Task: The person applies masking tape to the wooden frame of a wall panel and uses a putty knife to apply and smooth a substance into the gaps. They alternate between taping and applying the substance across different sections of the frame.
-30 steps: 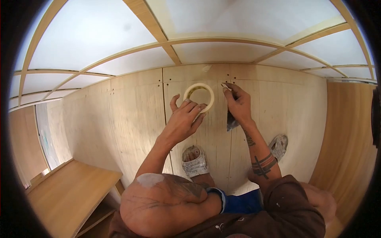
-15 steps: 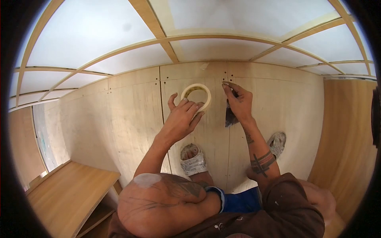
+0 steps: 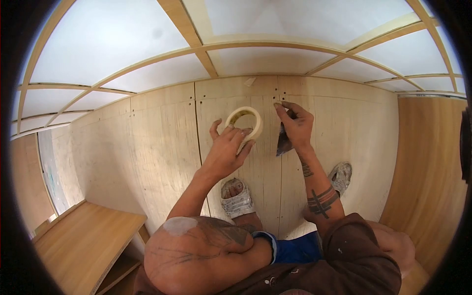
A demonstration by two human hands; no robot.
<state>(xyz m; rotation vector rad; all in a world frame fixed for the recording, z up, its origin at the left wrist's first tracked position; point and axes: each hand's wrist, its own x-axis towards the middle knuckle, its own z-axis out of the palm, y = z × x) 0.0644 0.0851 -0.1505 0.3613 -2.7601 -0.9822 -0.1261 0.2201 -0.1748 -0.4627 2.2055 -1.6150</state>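
My left hand is closed around the lower side of a roll of masking tape, with fingers through its middle and the thumb along its outer edge. To the right, my right hand is closed, its thumb and forefinger pinched together around a small pale bit, too small to make out. A putty knife with a dark, smeared blade is held in the same hand, the blade pointing down toward me. Its handle is mostly hidden by the fingers. A gap separates the two hands.
Plywood flooring with seams and screw holes lies below. Ahead stands a wooden grid frame with white panels. A small pale scrap rests by its base. A wooden cabinet is at lower left, a wood panel at right.
The putty knife's blade has tilted slightly in my right hand. My left hand still holds the tape roll, with little movement. The whole view has shifted a little.
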